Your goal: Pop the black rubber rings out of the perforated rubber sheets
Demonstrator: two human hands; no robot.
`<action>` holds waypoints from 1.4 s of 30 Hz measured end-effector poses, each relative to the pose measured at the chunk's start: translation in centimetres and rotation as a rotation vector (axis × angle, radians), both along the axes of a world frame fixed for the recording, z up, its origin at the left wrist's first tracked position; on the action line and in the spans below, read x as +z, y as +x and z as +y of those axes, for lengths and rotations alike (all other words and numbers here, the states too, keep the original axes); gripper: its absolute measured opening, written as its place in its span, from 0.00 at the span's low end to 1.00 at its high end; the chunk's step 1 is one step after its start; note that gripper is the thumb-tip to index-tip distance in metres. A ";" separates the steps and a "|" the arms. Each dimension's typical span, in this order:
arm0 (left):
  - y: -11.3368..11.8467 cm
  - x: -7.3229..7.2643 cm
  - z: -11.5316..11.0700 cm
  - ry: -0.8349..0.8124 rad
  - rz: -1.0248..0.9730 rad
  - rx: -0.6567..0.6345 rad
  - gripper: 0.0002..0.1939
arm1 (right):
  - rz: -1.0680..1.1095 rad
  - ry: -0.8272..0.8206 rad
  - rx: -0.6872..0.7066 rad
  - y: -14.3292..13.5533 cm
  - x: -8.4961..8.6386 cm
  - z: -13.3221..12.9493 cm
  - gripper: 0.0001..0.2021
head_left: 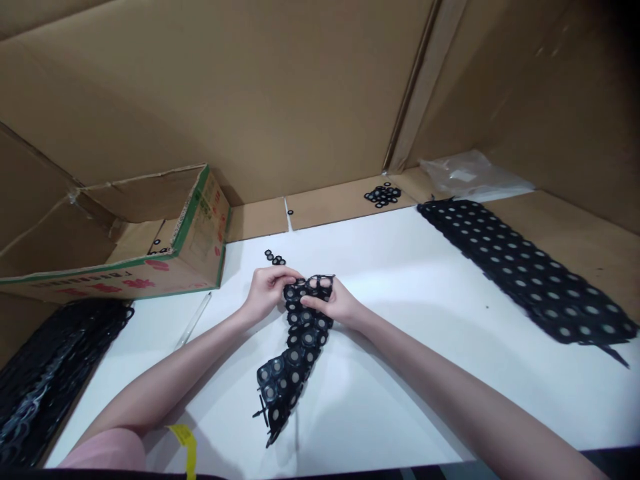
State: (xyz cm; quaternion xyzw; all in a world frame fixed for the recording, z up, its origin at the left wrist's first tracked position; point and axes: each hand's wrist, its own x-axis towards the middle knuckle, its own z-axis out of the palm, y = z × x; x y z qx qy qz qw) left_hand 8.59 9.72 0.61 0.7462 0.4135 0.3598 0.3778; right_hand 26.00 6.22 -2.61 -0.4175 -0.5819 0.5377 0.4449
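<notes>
The left hand [267,293] and the right hand [340,303] both grip the upper end of a black dotted strip [305,337] — fingers closed on its edge, the two hands a little apart. The strip hangs from them toward the near side of the white tabletop [380,407], slanting down to the left, with thin dark prongs at its lower end. Just beyond the left hand lies a small cluster of black rings [275,258]. A larger pile of rings [383,195] sits on the cardboard at the back, near a clear plastic bag [475,173]. On the right rests a wide black dotted sheet [530,273]. On the left stands an open cardboard box [200,247] with a few rings inside — a clear slim tool [194,320] lies near it, and a black bundle [55,373] sits in front.
</notes>
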 end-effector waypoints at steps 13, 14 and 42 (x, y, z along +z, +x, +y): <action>-0.6 1.0 0.5 -0.151 -0.057 -0.120 0.10 | 0.022 -0.036 -0.010 0.2 0.3 -0.2 0.18; -0.8 1.3 0.5 -0.183 -0.065 -0.144 0.10 | 0.032 -0.044 -0.013 0.1 0.3 -0.2 0.18; -1.6 0.0 6.1 -0.035 -0.217 0.307 0.10 | -0.025 -0.076 -0.024 0.1 -0.3 -0.1 0.13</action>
